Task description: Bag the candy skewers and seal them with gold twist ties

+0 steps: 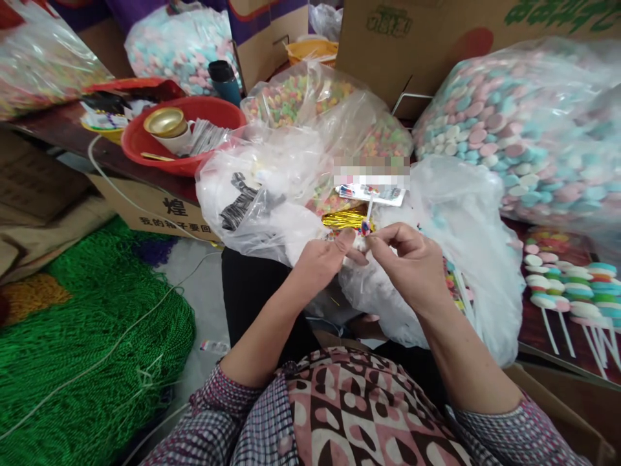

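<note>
Near the middle of the view, my left hand (327,259) and my right hand (405,255) meet fingertip to fingertip. Between them is a wrapped candy on a stick (365,228), its wrapper coloured blue, red and white; the white stick points away from me. Thumb and fingers of both hands are pinched at the wrapper, and the fingertips partly cover it. Just beyond lies a bundle of shiny gold twist ties (344,220). Printed wrappers (378,193) are stacked behind that bundle. White plastic bags (466,213) spread under and around my hands.
Candy skewers (577,285) lie at the right, before a big bag of pastel candies (495,129). A red basin (184,107) with a gold bowl stands at the back left, near a dark bottle (224,81). Green cord (111,323) heaps on the left; a thin cable crosses it.
</note>
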The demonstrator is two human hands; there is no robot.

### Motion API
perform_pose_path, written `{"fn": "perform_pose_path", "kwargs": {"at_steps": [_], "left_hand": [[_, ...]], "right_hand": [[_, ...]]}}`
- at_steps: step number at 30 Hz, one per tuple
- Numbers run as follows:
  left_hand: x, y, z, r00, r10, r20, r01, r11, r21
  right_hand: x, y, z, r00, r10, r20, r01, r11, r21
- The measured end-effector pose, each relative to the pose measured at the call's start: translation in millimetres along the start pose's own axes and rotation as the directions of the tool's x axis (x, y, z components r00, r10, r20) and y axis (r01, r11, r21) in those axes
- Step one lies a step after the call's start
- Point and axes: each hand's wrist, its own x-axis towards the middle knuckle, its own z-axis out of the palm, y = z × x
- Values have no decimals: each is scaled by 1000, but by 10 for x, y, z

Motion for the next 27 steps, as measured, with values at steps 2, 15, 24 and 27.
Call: {"fn": "perform_pose_path", "kwargs": {"at_steps": [2, 15, 24, 27], "left_hand": [[15, -44, 49, 1000, -17, -15, 17, 1000, 8], [-24, -91, 95, 938, 199, 284, -202, 979, -19], [-110, -157, 618, 842, 171, 512, -378, 864, 333], [-54, -179, 622, 873, 165, 460, -360, 853, 377]], "right_hand": [[-8, -4, 2, 999, -35, 8, 36, 999, -23], [-195, 259, -136, 922, 193, 335, -373, 678, 633], [-829, 566, -651, 890, 429, 152, -413, 620, 667], [-1296, 869, -1106, 879, 472, -66, -328, 699, 635]]}}
